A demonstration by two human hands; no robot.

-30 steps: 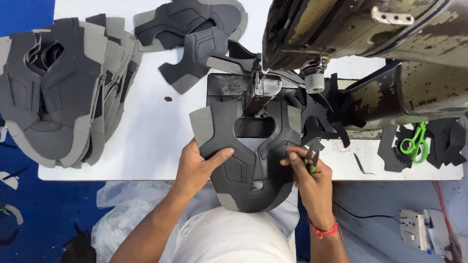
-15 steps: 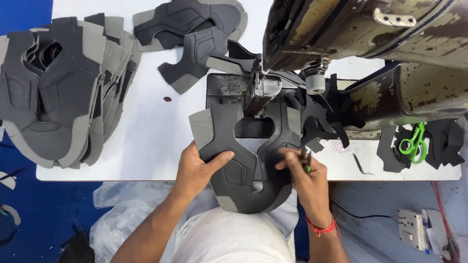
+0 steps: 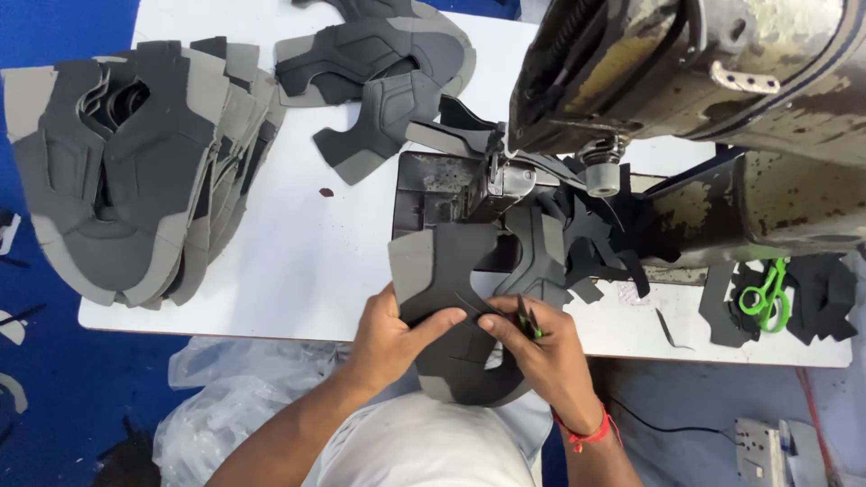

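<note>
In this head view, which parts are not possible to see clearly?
- Needle area: hidden by the sewing machine head.
- Lower part of the shoe upper: covered by the left hand and right hand.
- Green-handled tool in the right hand: too small to identify.
- Stack of uppers: count unclear, pieces overlap.
- Machine's right end: cut off by the edge.

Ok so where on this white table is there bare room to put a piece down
Bare table lies between the big grey stack on the left and the sewing machine. It is crowded by the needle, where left hand and right hand hold the shoe upper, and around the green snips.
</note>
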